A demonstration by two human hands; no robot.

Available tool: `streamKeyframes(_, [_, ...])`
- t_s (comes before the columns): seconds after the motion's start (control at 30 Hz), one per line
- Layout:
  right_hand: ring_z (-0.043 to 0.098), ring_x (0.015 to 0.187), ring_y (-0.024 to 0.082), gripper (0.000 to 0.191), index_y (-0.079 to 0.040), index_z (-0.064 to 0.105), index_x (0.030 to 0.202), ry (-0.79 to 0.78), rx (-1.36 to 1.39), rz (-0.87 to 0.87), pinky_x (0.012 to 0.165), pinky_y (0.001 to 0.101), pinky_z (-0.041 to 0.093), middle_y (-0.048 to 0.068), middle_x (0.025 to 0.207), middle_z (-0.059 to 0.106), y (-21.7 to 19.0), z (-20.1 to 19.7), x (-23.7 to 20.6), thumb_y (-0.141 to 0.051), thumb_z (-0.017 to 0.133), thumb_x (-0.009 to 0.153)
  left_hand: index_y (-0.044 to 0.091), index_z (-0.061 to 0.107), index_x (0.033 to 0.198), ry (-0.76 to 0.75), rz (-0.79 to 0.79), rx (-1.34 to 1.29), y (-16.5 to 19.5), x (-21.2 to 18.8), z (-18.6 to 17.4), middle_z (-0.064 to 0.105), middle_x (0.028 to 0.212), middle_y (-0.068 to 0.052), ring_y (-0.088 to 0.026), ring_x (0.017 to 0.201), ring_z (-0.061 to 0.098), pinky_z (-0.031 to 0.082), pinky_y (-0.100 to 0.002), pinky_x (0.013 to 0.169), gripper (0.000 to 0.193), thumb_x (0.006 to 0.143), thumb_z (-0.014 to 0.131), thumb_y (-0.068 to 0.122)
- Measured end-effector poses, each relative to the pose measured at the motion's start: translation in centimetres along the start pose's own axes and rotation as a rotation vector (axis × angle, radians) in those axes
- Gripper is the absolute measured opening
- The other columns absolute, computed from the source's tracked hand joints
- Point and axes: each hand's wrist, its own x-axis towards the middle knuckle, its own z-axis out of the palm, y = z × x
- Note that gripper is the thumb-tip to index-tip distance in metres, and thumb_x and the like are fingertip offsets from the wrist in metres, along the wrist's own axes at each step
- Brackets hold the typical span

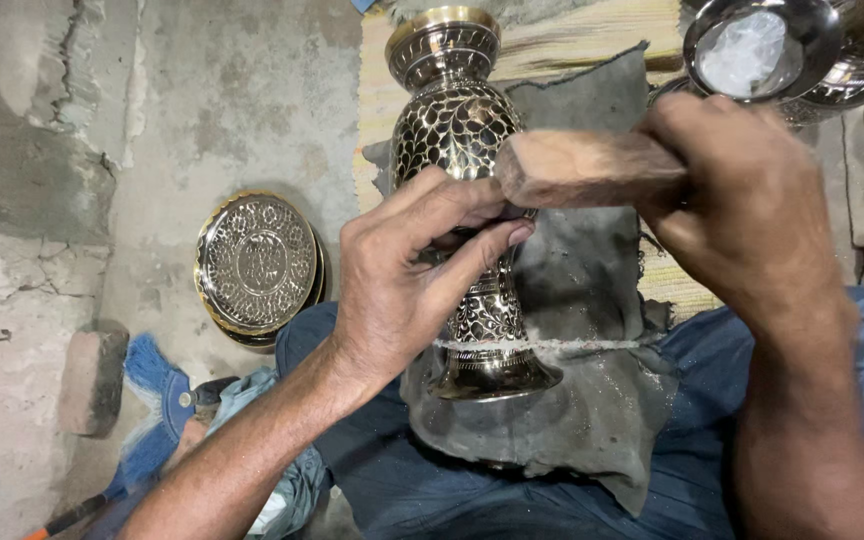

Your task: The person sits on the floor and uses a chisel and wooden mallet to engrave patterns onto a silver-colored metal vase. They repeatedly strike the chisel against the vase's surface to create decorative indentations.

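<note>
Brass vase (452, 130), black-engraved, leaf-patterned, lying lengthwise

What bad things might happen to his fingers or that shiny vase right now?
The wooden mallet in the right hand sits right above the left hand, so a miss might bruise those fingers. The vase lies tilted on a grey cloth over the lap, held by a thin cord; it could roll or get dented.
</note>
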Motion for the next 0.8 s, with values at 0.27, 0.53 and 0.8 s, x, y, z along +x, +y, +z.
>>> streamKeyframes(0.27, [0.069, 0.079, 0.020, 0.027, -0.004, 0.062, 0.106, 0.123, 0.284, 0.003, 0.067, 0.0363, 0.055, 0.008, 0.085, 0.068, -0.9, -0.5, 0.0, -0.004, 0.081, 0.086, 0.007, 0.070, 0.125, 0.007, 0.004, 0.025, 0.5, 0.2, -0.1, 0.074, 0.105, -0.004, -0.011, 0.099, 0.077, 0.069, -0.022, 0.083, 0.031, 0.097, 0.081, 0.011])
streamKeyframes(0.53, [0.071, 0.082, 0.018, 0.017, -0.003, 0.061, 0.103, 0.099, 0.435, 0.005, 0.065, 0.0341, 0.056, 0.009, 0.089, 0.069, -0.9, -0.7, -0.3, 0.005, 0.070, 0.091, 0.008, 0.070, 0.129, 0.022, 0.022, 0.030, 0.6, 0.2, 0.0, 0.073, 0.106, -0.003, -0.010, 0.099, 0.076, 0.068, -0.021, 0.083, 0.033, 0.098, 0.081, 0.012])
streamKeyframes(0.8, [0.068, 0.065, 0.019, 0.021, -0.003, 0.064, 0.107, -0.033, 0.397, 0.113, 0.054, 0.0329, 0.055, 0.011, 0.078, 0.068, 0.3, -0.1, 0.0, -0.010, 0.077, 0.092, 0.009, 0.071, 0.129, 0.029, 0.002, 0.047, 0.3, -0.1, 0.2, 0.074, 0.102, -0.002, -0.009, 0.094, 0.075, 0.065, -0.021, 0.077, 0.035, 0.096, 0.082, 0.012])
